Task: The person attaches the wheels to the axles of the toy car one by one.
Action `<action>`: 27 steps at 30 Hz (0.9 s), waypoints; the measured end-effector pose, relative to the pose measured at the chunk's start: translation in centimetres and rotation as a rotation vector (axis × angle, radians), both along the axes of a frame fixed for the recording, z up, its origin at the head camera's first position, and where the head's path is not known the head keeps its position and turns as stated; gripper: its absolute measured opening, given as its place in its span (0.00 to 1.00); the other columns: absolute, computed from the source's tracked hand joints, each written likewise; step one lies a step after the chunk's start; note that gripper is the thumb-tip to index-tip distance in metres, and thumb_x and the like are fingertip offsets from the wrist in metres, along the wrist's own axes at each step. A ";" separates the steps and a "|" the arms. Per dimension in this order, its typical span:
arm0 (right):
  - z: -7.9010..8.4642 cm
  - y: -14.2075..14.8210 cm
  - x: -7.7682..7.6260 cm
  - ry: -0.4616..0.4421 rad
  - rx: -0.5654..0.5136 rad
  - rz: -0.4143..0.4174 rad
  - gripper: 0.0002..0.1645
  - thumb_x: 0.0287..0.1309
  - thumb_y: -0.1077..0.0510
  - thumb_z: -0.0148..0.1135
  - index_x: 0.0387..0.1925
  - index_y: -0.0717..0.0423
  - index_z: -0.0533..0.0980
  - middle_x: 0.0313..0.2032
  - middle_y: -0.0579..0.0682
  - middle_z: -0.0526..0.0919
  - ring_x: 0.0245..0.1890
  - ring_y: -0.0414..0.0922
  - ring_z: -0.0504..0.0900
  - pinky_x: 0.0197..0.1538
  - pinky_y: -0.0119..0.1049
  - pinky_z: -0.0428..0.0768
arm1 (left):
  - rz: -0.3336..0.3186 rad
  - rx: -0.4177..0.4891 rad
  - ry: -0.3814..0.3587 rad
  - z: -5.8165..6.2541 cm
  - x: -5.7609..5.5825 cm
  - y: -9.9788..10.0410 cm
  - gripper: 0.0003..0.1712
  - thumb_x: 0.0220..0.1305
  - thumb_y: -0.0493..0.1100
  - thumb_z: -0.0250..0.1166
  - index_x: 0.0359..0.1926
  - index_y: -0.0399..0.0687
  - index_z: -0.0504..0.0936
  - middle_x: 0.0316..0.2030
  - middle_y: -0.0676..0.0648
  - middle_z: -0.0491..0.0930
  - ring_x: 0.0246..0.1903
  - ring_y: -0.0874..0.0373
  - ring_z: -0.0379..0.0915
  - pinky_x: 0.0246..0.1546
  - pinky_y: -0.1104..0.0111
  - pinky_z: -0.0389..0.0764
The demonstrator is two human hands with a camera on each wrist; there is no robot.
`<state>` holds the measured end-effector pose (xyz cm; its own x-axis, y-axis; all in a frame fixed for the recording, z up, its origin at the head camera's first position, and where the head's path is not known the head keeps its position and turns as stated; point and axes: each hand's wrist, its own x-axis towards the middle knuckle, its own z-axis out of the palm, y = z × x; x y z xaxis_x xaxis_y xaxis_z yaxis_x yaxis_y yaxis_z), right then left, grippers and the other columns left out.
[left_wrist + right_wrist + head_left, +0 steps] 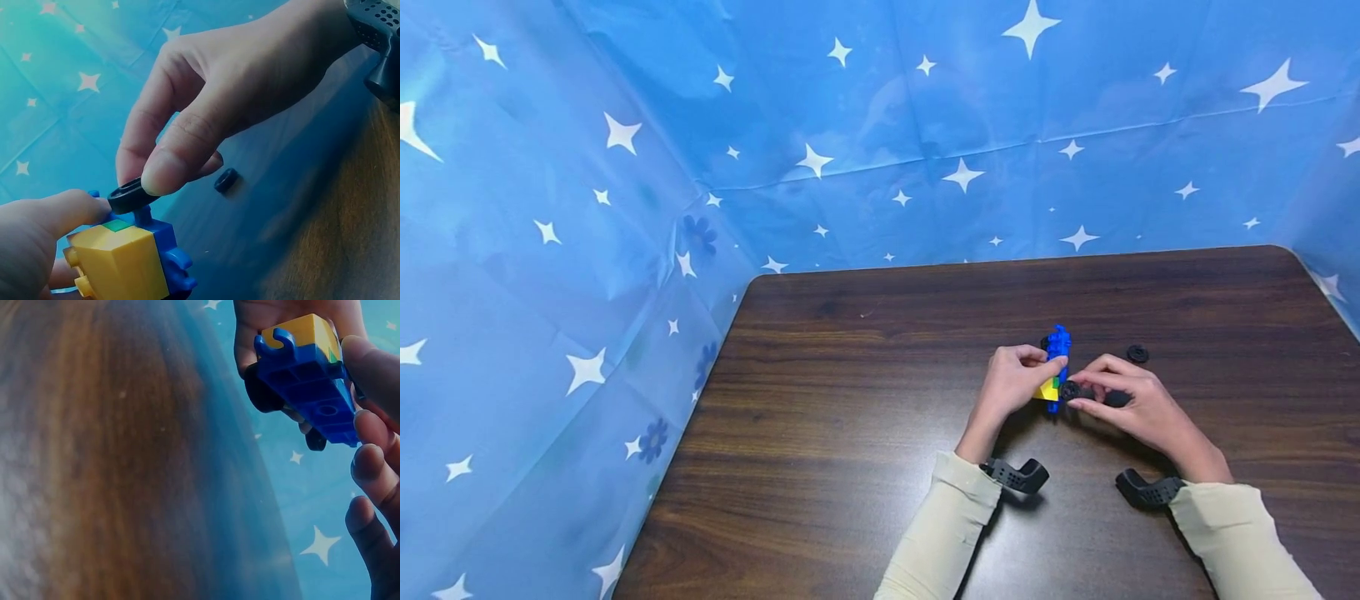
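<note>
My left hand (1017, 379) grips a toy building-block vehicle with a blue chassis (1059, 343), a yellow block (125, 259) and a small green piece (115, 225). The vehicle is tilted, and its blue underside (312, 394) shows in the right wrist view. Two black wheels are on one side, a larger one (261, 390) and a smaller one (316, 440). My right hand (1138, 404) pinches a black wheel (131, 195) between thumb and fingers, right at the chassis's other side, close to a blue peg (143, 215).
One loose black wheel (1138, 353) lies on the dark wooden table (850, 400), just beyond my right hand. A blue star-patterned cloth (880, 125) hangs behind the table and along its left side. Black camera mounts (1018, 477) sit on both wrists.
</note>
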<state>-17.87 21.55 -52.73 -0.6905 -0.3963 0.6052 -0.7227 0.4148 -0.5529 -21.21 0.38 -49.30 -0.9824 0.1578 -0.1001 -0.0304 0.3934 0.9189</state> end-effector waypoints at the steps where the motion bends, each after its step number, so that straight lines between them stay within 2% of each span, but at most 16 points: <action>1: 0.0 0.0 0.0 0.001 0.002 0.002 0.30 0.36 0.75 0.82 0.46 0.54 0.87 0.37 0.43 0.81 0.33 0.31 0.72 0.33 0.28 0.72 | 0.000 0.000 0.002 0.0 0.0 0.0 0.22 0.63 0.56 0.75 0.45 0.41 0.91 0.39 0.46 0.91 0.29 0.70 0.77 0.29 0.77 0.78; 9: 0.3 -0.1 0.0 0.026 0.031 0.004 0.31 0.34 0.74 0.83 0.46 0.55 0.87 0.35 0.47 0.81 0.32 0.32 0.73 0.34 0.27 0.72 | -0.014 -0.001 0.018 0.1 0.1 0.0 0.22 0.63 0.54 0.75 0.45 0.40 0.91 0.39 0.45 0.91 0.28 0.70 0.78 0.29 0.77 0.78; 16: 0.8 -0.5 0.3 0.016 0.069 -0.034 0.29 0.38 0.73 0.82 0.47 0.54 0.87 0.38 0.43 0.84 0.31 0.30 0.79 0.34 0.22 0.77 | -0.001 -0.013 0.035 0.5 0.1 0.0 0.21 0.63 0.54 0.75 0.44 0.40 0.91 0.39 0.45 0.91 0.28 0.70 0.79 0.29 0.78 0.78; 21: 0.5 -0.4 0.4 0.006 0.097 -0.034 0.31 0.39 0.73 0.82 0.49 0.56 0.86 0.40 0.43 0.85 0.31 0.31 0.81 0.35 0.22 0.79 | 0.008 -0.028 0.049 0.5 0.2 0.1 0.21 0.62 0.53 0.76 0.44 0.39 0.90 0.38 0.44 0.91 0.27 0.70 0.78 0.28 0.79 0.78; 27: 0.3 -0.8 0.6 0.019 0.142 -0.043 0.28 0.39 0.72 0.82 0.47 0.57 0.86 0.40 0.45 0.86 0.31 0.31 0.84 0.35 0.20 0.80 | 0.024 -0.059 0.056 0.3 0.5 0.1 0.21 0.61 0.53 0.76 0.43 0.39 0.90 0.37 0.44 0.91 0.25 0.71 0.76 0.28 0.80 0.78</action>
<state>-17.29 20.74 -52.41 -0.6976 -0.4490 0.5583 -0.7123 0.5189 -0.4727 -20.76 0.47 -49.03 -0.9902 0.1291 -0.0535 0.0099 0.4470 0.8945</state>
